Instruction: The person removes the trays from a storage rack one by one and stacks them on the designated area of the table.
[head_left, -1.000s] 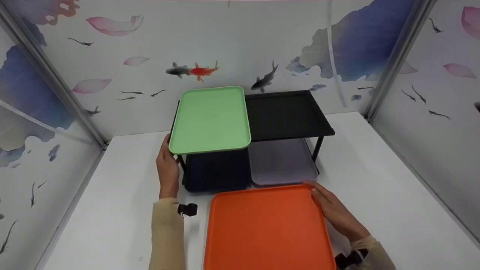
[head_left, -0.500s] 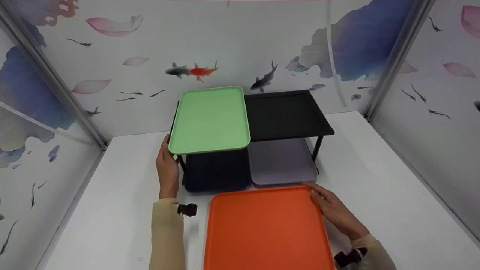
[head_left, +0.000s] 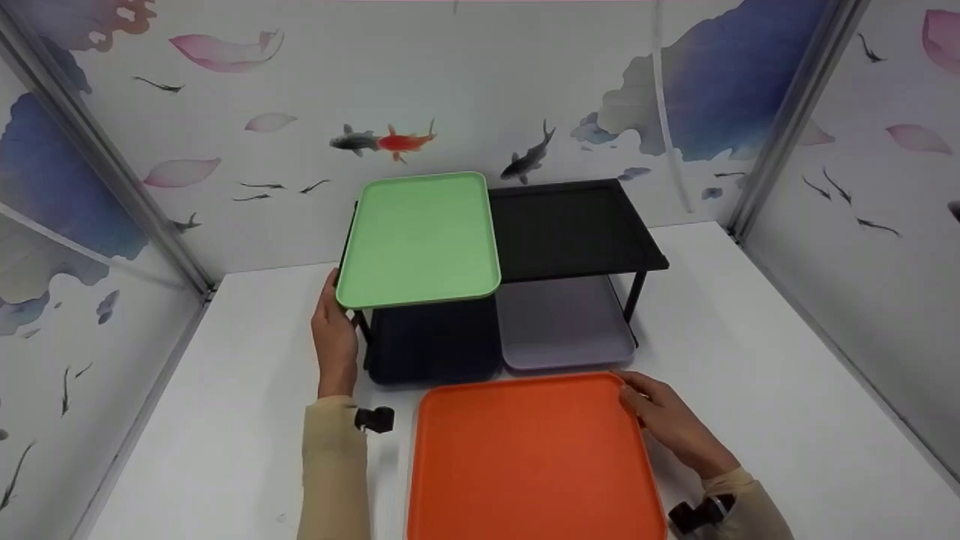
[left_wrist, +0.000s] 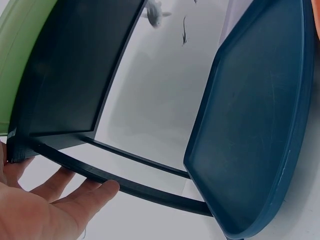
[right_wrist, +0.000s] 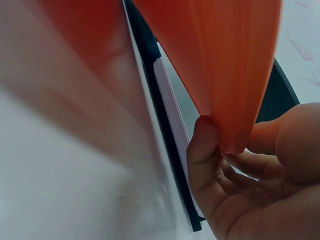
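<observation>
My left hand holds the left front corner of a black two-level rack. In the left wrist view its fingers lie against the rack's thin leg, just under the upper shelf. A light green tray lies on the left half of that shelf, its front edge jutting past it. With thumb and fingers, my right hand pinches the far right corner of an orange tray in front of the rack. The right wrist view shows this corner raised above the white surface.
Beneath the upper shelf, a dark navy tray is at left and a greyish purple tray at right. Everything stands on a white table, with fish-patterned walls at the back and sides.
The orange tray's far right corner and my right hand have shifted slightly down in the head view, toward me. My left hand, the rack and the green tray stay in place.
</observation>
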